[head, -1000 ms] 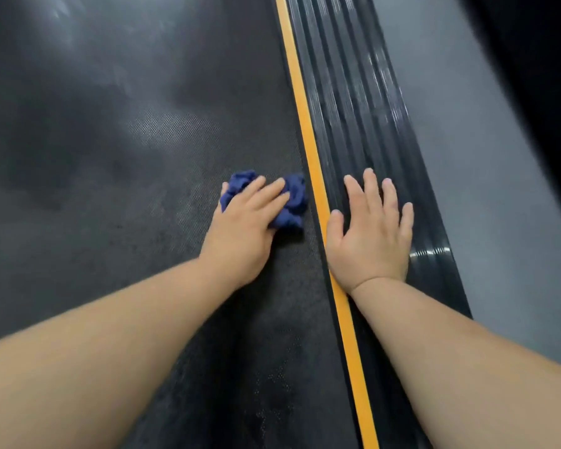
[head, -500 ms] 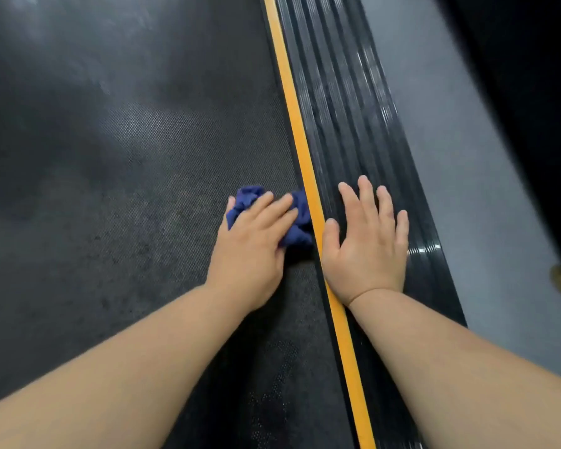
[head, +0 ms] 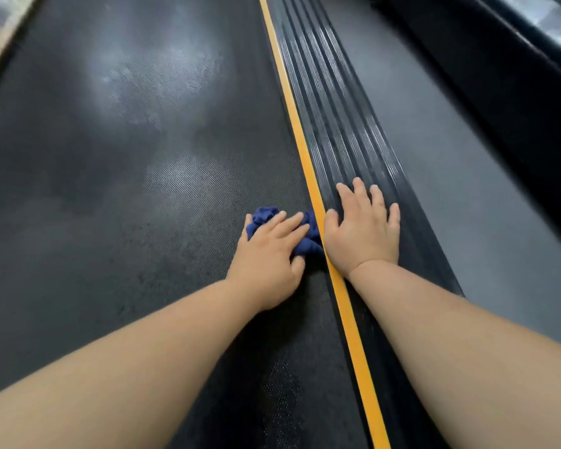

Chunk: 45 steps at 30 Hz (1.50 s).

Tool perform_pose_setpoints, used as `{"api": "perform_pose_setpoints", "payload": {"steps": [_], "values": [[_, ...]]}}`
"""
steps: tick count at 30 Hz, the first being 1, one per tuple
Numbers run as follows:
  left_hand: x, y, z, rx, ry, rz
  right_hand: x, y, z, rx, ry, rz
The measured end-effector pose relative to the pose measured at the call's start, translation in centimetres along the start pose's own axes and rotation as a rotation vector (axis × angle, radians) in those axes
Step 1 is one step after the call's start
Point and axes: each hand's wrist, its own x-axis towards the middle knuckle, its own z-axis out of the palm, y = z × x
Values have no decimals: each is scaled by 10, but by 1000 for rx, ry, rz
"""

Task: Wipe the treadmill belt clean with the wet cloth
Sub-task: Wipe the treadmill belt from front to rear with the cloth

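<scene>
Cloth mostly hidden under left hand (forearms cut off below).

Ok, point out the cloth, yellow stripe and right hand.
blue cloth [head: 310,243]: head view, bunched fold beside the stripe.
yellow stripe [head: 306,163]: head view, bare stretch beyond the hands.
right hand [head: 363,236]: head view, back of hand.

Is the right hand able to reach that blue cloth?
Probably yes: the right hand lies flat on the side rail, just across the yellow stripe from the cloth, though the left hand covers most of it.
</scene>
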Motion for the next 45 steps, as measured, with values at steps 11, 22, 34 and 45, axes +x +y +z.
{"api": "perform_pose_setpoints", "payload": {"steps": [11,22,34,45], "values": [[35,-21,-1,-72,124,-83,2,3,4,37,78,-54],[34,-11,-2,-55,87,-174,9,9,14,47,197,-108],[-68,-80,-82,91,-272,-412,-34,-48,23,-245,-79,-698],[-77,-121,-60,172,-394,-374,-85,-49,33,270,-67,-571]]}}
